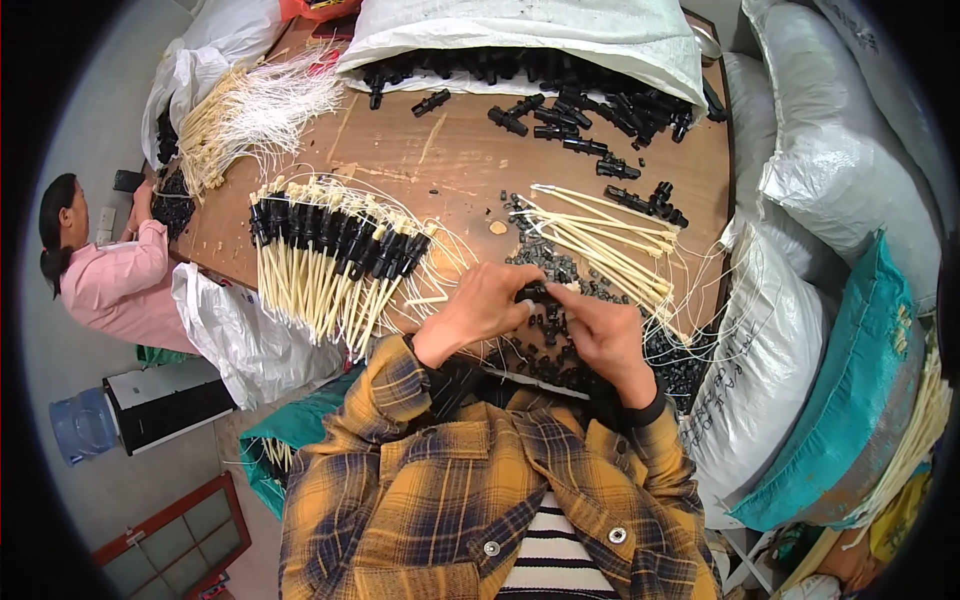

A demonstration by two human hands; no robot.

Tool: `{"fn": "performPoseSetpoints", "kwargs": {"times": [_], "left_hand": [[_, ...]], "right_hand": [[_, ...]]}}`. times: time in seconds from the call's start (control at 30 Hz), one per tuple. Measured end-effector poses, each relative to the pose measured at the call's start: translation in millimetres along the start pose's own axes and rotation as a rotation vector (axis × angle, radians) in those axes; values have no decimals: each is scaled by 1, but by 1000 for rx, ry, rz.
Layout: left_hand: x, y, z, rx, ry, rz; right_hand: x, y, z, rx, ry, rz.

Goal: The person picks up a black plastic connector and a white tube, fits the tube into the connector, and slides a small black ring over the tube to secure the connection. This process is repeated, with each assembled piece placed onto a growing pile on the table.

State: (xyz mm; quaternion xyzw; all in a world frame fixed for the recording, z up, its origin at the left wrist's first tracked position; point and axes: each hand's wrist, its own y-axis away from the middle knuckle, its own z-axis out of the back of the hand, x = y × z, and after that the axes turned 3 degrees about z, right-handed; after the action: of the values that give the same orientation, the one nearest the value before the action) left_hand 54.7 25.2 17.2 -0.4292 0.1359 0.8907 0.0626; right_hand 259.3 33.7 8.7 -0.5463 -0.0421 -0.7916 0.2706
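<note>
Close together over the near edge of the table, both my hands are closed in a pinch. My left hand [478, 308] has its fingertips on a black plastic fitting [536, 291], mostly covered by the fingers. Against it comes my right hand [608, 335], thumb and forefinger pressed together; a small cream tip shows there, too covered to make out. Beneath them lies a pile of small dark plastic pieces [545, 335]. To the left are rows of cream tubes topped with black fittings [335, 245]; on the right lies a bundle of cream tubes with white strings [610, 245].
A white woven sack [530, 25] spills black fittings [570, 115] at the far side. Stringed tubes [255, 110] are heaped far left, near a person in pink [120, 265]. Full white [755, 350] and green [835, 400] sacks stand along the right edge.
</note>
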Motion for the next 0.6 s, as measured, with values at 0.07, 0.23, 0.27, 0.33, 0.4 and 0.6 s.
{"fn": "performPoseSetpoints", "kwargs": {"times": [0.07, 0.23, 0.27, 0.33, 0.4, 0.6], "left_hand": [[3, 5, -4, -73, -43, -14], [7, 6, -10, -162, 43, 6], [1, 6, -6, -130, 106, 12], [6, 9, -1, -102, 156, 57], [10, 13, 3, -100, 154, 22], [6, 31, -1, -283, -287, -149]], "right_hand": [[3, -1, 0, 118, 501, 195], [-5, 1, -18, 9, 642, 351], [-6, 2, -20, -31, 648, 398], [-10, -1, -19, -56, 639, 483], [-13, -3, -18, -37, 632, 512], [8, -12, -33, -37, 63, -177]]}}
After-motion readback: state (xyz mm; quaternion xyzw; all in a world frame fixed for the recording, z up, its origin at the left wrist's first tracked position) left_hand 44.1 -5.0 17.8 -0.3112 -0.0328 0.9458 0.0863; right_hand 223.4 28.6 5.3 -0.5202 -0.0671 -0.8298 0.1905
